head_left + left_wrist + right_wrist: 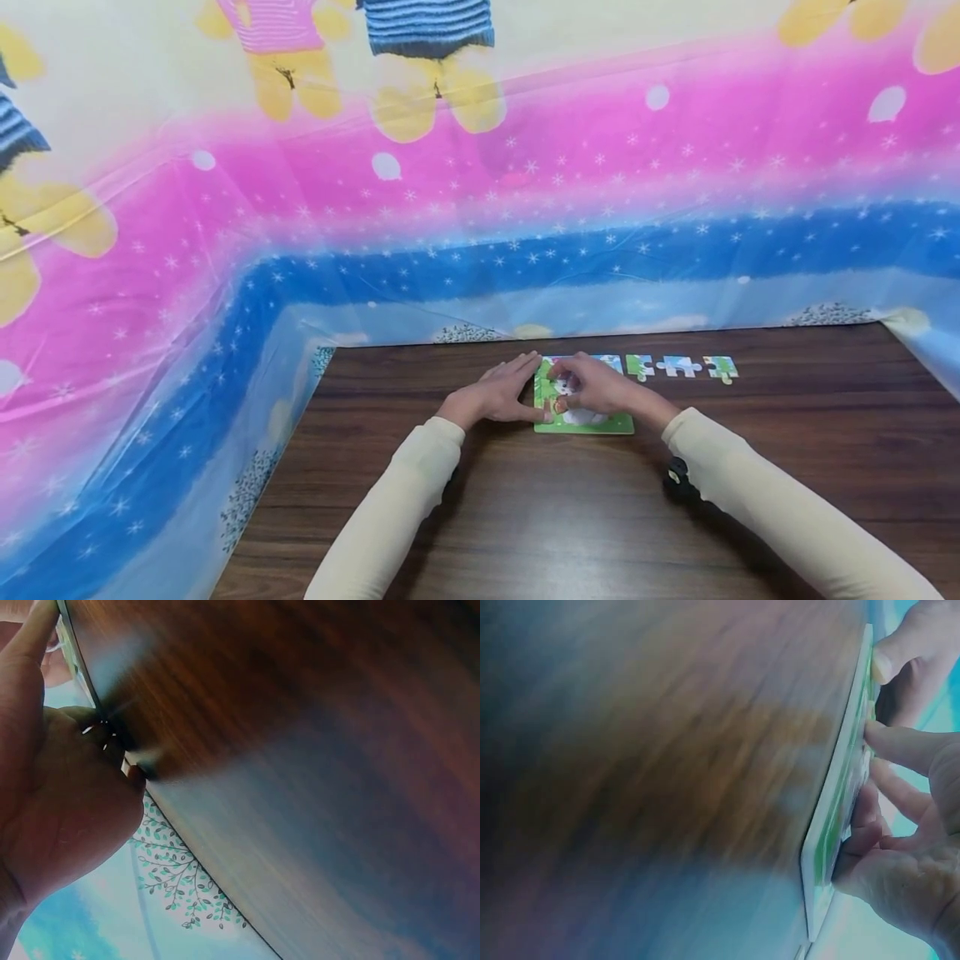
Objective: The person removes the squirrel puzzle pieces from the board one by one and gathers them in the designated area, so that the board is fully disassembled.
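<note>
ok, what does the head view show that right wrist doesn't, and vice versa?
Head only: both cream sleeves, the black device at the right cuff, and the pink band of the printed cloth. The three loose pieces are identifiable only here; a sliver at right wrist's bottom edge is too small to tell.

Right wrist only: a close side-on look at the puzzle board and the palm side of the right hand.

Both: the board, the right hand, part of the left hand, the wooden table.
</note>
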A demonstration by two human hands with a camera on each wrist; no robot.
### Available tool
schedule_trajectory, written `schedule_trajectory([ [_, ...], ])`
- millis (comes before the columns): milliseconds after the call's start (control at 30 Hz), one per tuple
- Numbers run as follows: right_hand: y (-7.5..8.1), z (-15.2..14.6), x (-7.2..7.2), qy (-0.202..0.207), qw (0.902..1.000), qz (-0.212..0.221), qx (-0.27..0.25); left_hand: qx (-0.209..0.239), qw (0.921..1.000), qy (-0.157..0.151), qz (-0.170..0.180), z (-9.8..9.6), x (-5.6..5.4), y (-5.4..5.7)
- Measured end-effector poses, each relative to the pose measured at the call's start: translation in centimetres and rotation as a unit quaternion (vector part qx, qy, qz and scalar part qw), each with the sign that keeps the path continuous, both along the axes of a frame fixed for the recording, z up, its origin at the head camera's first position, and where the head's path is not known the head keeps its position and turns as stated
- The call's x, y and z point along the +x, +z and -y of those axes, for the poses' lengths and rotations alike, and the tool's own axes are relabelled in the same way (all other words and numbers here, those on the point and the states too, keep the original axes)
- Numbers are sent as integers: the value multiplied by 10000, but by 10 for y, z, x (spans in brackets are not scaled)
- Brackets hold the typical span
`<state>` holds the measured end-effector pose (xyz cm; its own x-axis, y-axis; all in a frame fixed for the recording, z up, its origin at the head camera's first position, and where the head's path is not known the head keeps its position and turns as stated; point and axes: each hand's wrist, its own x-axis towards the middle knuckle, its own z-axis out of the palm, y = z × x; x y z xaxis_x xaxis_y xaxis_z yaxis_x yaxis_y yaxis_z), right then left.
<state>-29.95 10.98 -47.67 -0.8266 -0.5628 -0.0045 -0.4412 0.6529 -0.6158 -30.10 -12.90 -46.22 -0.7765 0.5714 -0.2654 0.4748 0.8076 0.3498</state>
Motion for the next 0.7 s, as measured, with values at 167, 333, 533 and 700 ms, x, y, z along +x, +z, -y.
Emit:
schedule_trajectory([
  [167, -2, -5, 1, 96, 9998, -21, -177, 48, 10000, 18, 29, -1, 0, 0],
  [333, -2, -7, 1, 140, 9996, -41, -248, 19, 9999, 70, 70, -2, 1, 2],
  [533, -2, -9, -1, 132, 9992, -41, -374, -42, 9999, 103, 56, -2, 2, 4],
  [700, 0, -8, 2, 121, 9995, -36, -289, -43, 10000, 79, 33, -2, 2, 3],
])
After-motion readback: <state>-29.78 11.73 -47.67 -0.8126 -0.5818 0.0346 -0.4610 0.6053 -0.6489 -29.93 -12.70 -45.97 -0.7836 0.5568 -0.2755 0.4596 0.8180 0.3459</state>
